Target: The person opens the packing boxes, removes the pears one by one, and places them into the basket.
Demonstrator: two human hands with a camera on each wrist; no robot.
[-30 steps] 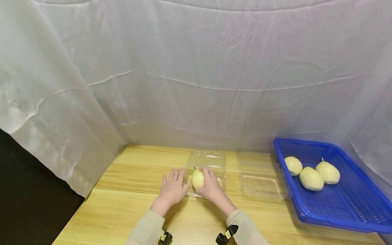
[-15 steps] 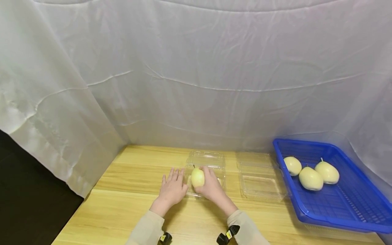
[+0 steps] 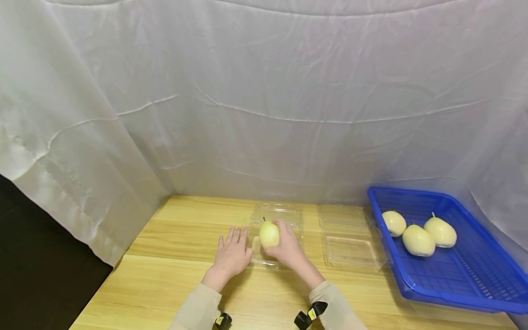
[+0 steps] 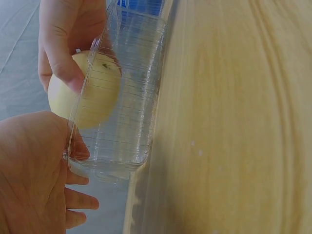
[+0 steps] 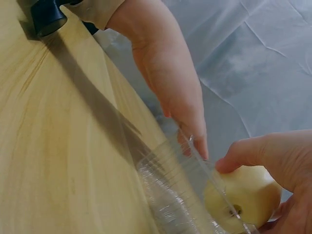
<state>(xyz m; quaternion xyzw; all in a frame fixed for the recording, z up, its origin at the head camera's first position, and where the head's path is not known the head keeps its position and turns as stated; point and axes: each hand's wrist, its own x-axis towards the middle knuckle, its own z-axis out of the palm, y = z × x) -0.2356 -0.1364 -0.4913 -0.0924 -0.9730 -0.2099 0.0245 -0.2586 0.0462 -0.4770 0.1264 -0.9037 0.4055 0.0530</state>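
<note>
In the head view my right hand grips a pale yellow pear, stem upward, over the near half of a clear plastic clamshell box. The box's lid lies folded back behind it. In the right wrist view my thumb presses the side of the pear, partly seen through the clear wall. My left hand rests at the box's left edge with fingers straight and spread. The left wrist view has its thumb at the rim of the box. Whether the pear touches the box floor is unclear.
A second clear clamshell box stands open to the right. Beyond it is a blue plastic basket holding three pears. Grey-white cloth hangs behind the wooden table.
My right hand and the pear have moved slightly up and to the right in the head view. The left hand has stayed at the box edge.
</note>
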